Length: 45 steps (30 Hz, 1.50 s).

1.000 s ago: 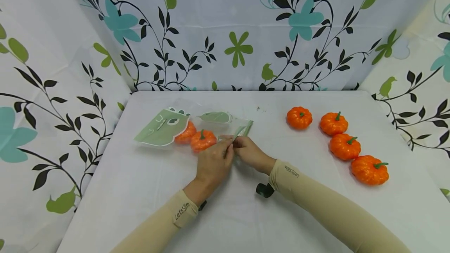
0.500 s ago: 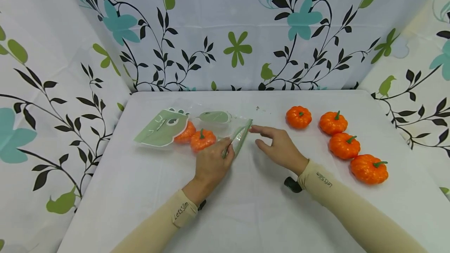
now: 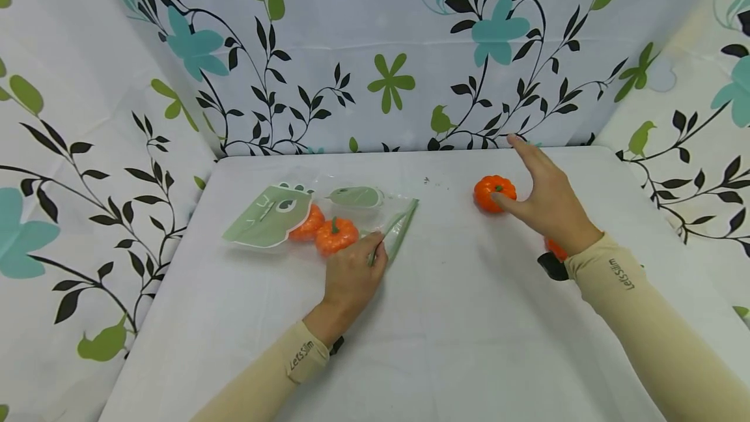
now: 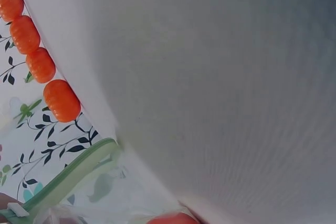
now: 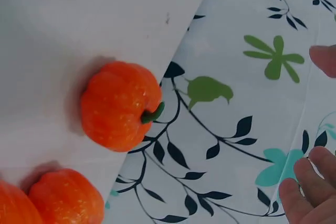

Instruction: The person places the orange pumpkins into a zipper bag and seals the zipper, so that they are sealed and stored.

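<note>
A clear zip bag (image 3: 266, 220) with green printed shapes lies on the left of the table. Two small orange pumpkins, one in front (image 3: 336, 238) and one behind it (image 3: 307, 222), are inside it. My left hand (image 3: 354, 272) pinches the bag's near edge by its green zip strip (image 4: 79, 169). Over the right of the table my right hand (image 3: 553, 197) hovers, thumb and fingers spread wide, holding nothing. Its thumb overlaps a loose pumpkin (image 3: 491, 189) in the head view; the right wrist view shows this pumpkin (image 5: 118, 106) apart from the fingers (image 5: 315, 182).
Several loose pumpkins stand in a row on the right, mostly hidden by my right wrist, one (image 3: 553, 249) peeking out. The right wrist view shows another pumpkin (image 5: 68, 198). A patterned curtain (image 3: 351, 51) hangs behind the white table (image 3: 445, 318).
My right hand has let go of the bag's zip edge and moved right and away from me, over the loose pumpkins, spreading its fingers. The left hand has stayed on the bag.
</note>
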Motion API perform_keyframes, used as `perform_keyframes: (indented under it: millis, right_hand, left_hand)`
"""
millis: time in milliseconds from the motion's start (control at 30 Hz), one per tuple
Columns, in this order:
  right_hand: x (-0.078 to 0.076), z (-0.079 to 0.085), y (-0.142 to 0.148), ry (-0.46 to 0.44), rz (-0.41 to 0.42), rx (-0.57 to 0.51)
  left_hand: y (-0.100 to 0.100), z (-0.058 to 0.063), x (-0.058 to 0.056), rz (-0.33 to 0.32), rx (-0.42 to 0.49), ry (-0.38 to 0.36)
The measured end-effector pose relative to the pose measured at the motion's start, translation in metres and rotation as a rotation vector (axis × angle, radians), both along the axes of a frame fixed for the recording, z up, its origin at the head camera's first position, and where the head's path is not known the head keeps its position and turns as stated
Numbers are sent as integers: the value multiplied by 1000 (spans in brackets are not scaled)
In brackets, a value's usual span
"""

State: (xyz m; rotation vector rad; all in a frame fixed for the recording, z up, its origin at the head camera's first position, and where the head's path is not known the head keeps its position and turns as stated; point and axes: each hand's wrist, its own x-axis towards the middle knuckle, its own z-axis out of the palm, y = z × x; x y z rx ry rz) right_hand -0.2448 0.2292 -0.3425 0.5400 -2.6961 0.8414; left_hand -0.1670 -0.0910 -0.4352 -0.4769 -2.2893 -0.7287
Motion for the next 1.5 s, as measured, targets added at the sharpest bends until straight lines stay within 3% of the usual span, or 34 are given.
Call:
perform_keyframes:
  millis: [133, 367, 667, 1133, 1500]
  right_hand:
    - [-13, -8, 12, -116, -25, 41]
    - [-38, -41, 26, -360, -73, 41]
    - [-57, -75, 34, -544, -145, 42]
    - [-60, -91, 34, -580, -188, -1]
    - [-53, -94, 21, -531, -162, -2]
  left_hand:
    - [1, -2, 1, 1, 22, -21]
    - [1, -6, 2, 17, 51, -67]
    - [3, -7, 4, 26, 57, -85]
    - [3, -2, 4, 36, 47, -113]
    - [2, 1, 2, 42, 29, -122]
